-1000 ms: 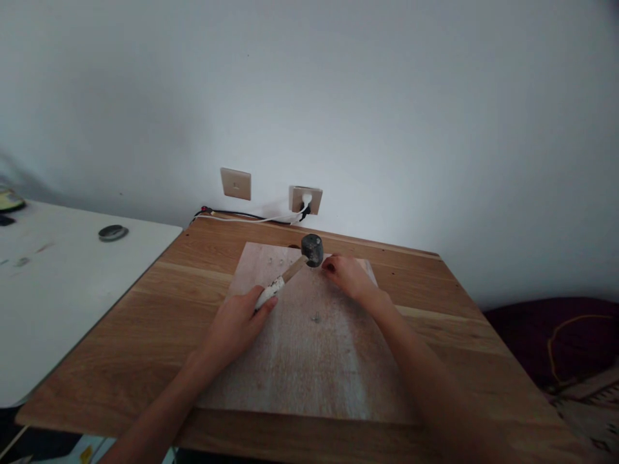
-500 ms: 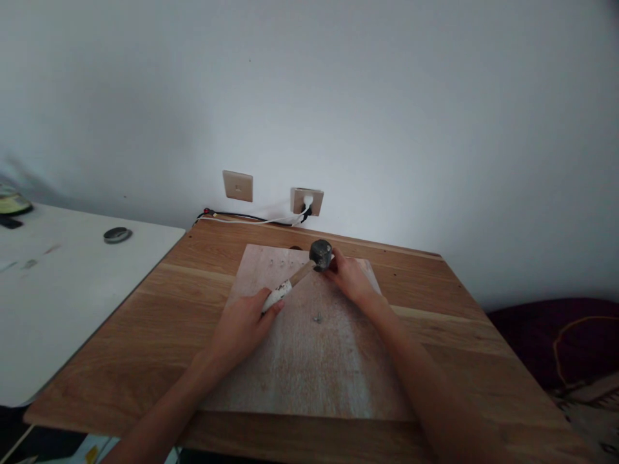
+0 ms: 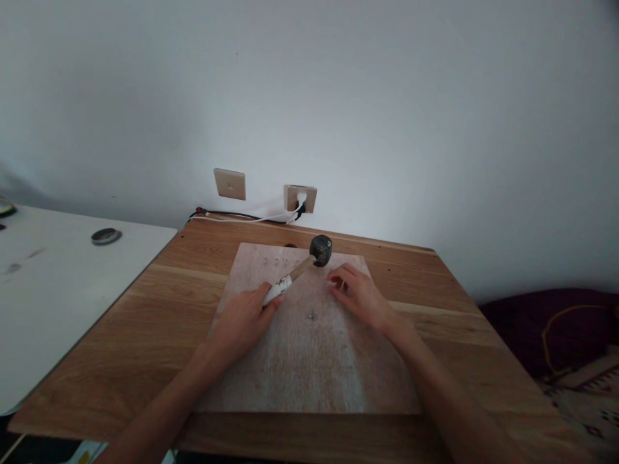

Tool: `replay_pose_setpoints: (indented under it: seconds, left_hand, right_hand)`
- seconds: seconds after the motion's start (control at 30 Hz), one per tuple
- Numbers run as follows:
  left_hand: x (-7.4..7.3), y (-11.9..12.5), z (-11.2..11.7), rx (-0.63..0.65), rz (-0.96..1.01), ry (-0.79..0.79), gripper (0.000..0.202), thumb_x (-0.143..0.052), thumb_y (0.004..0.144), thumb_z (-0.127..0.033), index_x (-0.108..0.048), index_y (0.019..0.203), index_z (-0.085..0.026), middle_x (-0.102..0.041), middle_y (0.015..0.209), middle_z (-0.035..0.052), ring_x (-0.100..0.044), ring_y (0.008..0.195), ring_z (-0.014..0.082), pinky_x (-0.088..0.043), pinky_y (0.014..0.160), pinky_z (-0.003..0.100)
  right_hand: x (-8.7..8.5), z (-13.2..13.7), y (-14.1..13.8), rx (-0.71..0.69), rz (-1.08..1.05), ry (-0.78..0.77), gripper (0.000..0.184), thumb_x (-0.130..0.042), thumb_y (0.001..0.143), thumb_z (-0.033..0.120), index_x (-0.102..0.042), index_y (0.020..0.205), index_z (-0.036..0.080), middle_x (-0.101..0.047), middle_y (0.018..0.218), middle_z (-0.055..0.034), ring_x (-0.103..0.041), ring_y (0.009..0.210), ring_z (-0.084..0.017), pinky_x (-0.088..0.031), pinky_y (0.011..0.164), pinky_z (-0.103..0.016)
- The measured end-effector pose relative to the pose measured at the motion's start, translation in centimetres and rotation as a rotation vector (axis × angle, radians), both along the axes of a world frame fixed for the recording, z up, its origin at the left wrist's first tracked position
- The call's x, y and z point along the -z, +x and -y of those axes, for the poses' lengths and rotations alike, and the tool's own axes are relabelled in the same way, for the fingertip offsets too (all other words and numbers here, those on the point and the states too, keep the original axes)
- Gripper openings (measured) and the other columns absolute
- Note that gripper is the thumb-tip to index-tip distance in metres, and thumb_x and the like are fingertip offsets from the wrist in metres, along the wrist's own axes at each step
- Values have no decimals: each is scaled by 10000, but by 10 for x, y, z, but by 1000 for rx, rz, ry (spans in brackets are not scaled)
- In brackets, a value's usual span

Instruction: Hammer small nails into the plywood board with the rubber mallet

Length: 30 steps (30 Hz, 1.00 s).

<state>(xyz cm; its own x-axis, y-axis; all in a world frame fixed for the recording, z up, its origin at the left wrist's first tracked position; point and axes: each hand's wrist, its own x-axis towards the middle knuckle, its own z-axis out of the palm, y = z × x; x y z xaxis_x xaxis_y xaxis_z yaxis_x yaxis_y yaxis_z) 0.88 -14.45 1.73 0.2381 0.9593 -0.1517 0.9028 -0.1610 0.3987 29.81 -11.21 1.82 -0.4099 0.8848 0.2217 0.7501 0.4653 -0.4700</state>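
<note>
A pale plywood board (image 3: 309, 361) lies on a wooden table (image 3: 145, 309). My left hand (image 3: 242, 319) is closed round the white-taped handle of a hammer (image 3: 302, 266), whose dark head (image 3: 320, 249) hovers over the board's far edge. My right hand (image 3: 360, 296) rests on the board just right of the hammer head, fingers curled in a loose pinch; I cannot make out anything between them. Small nails (image 3: 312, 316) lie on the board between my hands, and several nail heads (image 3: 275, 262) stand in a row near the far left of the board.
A white table (image 3: 53, 290) adjoins on the left, with a round grey lid (image 3: 106, 236) on it. Two wall plates (image 3: 229, 183) sit behind the table, one with a white plug and cables (image 3: 242, 218). Dark cushions (image 3: 556, 322) lie at the right.
My right hand has drawn back from beside the hammer head toward me and slightly down the board. The hammer has stayed about where it was; the view shifted a little.
</note>
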Motion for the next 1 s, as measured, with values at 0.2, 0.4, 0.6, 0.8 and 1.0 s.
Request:
replay_pose_setpoints:
  seconds: [0.2, 0.4, 0.6, 0.8, 1.0]
  left_hand:
    - [3, -2, 0, 9, 34, -1, 369, -409, 1105, -492, -640, 1114, -205, -813, 974, 120, -784, 955, 324, -462, 739, 351]
    - [4, -2, -1, -13, 31, 2, 362, -402, 1103, -484, -644, 1097, -216, -811, 939, 108, -785, 930, 313, -454, 723, 340]
    - [3, -3, 2, -22, 28, 2, 358, -405, 1109, -468, -642, 1108, -200, -806, 950, 125, -783, 935, 329, -458, 733, 347]
    - [0, -2, 1, -46, 34, -16, 344, -407, 1107, -457, -644, 1112, -207, -813, 957, 114, -784, 957, 314, -453, 729, 333]
    - [-1, -2, 2, -51, 31, -13, 358, -402, 1101, -479, -645, 1104, -217, -816, 971, 115, -784, 966, 326, -453, 728, 346]
  right_hand:
    - [-13, 36, -31, -361, 243, -83, 287, -604, 947, 36, -733, 1162, 178, -727, 1183, -128, -703, 1083, -272, -574, 955, -398]
    - [-5, 32, -36, -338, 232, -126, 286, -584, 983, 47, -768, 1146, 194, -739, 1090, -100, -723, 934, -230, -575, 843, -345]
    - [8, 0, -13, -99, -266, -95, 143, -658, 979, 206, -788, 1034, 222, -805, 1018, -61, -754, 930, -207, -607, 862, -333]
    - [30, -46, 10, 251, -343, -2, 153, -655, 893, 233, -789, 964, 209, -838, 986, -91, -790, 882, -244, -638, 878, -392]
    - [38, -49, 9, 271, -278, 17, 165, -639, 884, 204, -798, 931, 213, -834, 938, -76, -786, 851, -243, -635, 882, -399]
